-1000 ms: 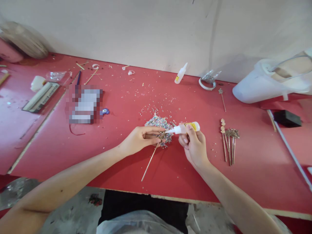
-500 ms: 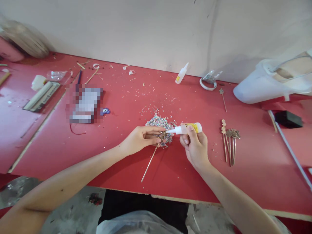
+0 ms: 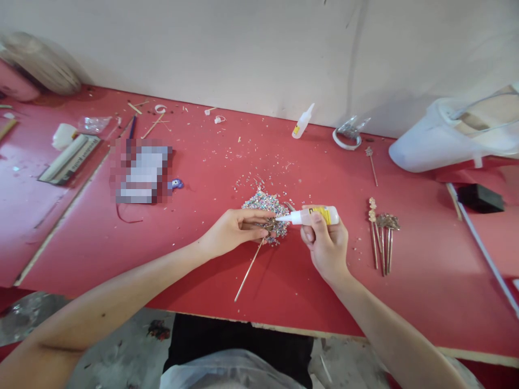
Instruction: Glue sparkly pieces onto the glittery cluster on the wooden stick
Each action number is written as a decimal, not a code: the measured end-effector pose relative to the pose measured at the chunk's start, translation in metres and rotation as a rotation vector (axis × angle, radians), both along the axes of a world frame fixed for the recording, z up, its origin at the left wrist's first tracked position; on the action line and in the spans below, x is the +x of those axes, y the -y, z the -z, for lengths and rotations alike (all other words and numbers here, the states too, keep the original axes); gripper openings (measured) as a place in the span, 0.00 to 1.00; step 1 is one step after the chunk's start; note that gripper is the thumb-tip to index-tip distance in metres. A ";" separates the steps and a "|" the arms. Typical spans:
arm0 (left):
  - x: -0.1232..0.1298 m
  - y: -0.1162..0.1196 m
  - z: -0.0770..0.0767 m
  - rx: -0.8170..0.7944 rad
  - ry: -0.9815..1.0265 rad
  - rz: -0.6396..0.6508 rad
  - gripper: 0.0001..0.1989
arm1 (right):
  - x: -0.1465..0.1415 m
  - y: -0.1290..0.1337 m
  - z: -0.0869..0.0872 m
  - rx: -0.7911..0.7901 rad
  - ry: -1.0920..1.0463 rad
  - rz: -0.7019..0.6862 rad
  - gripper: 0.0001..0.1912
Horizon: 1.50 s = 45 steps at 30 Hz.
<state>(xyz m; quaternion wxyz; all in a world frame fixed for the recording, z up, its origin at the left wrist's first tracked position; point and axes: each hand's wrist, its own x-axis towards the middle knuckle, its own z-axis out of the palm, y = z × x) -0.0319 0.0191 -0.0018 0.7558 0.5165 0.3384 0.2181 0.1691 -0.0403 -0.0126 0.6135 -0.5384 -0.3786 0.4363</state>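
Pinched between the fingers of my left hand (image 3: 239, 229) is the ornamented end of a gold hairpin (image 3: 248, 271), whose thin stem slants down toward the table's front edge. My right hand (image 3: 326, 243) grips a white glue bottle with a yellow label (image 3: 318, 215), lying nearly level. The bottle's narrow tip points left and meets or nearly meets the ornament; exact contact is too small to tell. A heap of glittering small stones (image 3: 263, 201) lies under and behind my left fingertips.
Several finished-looking hairpins (image 3: 388, 222) lie at the right, with a single one (image 3: 371, 162) behind them. Another glue bottle (image 3: 302, 123) lies near the wall. A white bucket (image 3: 430, 138) and black block (image 3: 480, 198) are farther right. A blurred rectangular object (image 3: 146, 175) lies left.
My right hand and the glue bottle have shifted very slightly to the right. My left hand and the hairpin are almost unmoved.
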 end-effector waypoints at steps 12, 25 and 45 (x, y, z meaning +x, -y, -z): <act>0.000 0.000 0.002 0.012 0.025 0.002 0.21 | -0.002 0.005 -0.003 0.040 0.109 -0.002 0.10; 0.002 -0.001 -0.001 0.011 -0.015 -0.008 0.21 | -0.002 0.006 -0.001 0.065 0.161 0.012 0.08; 0.000 -0.001 0.002 0.049 -0.023 -0.004 0.21 | 0.004 0.008 0.010 0.115 0.445 0.087 0.12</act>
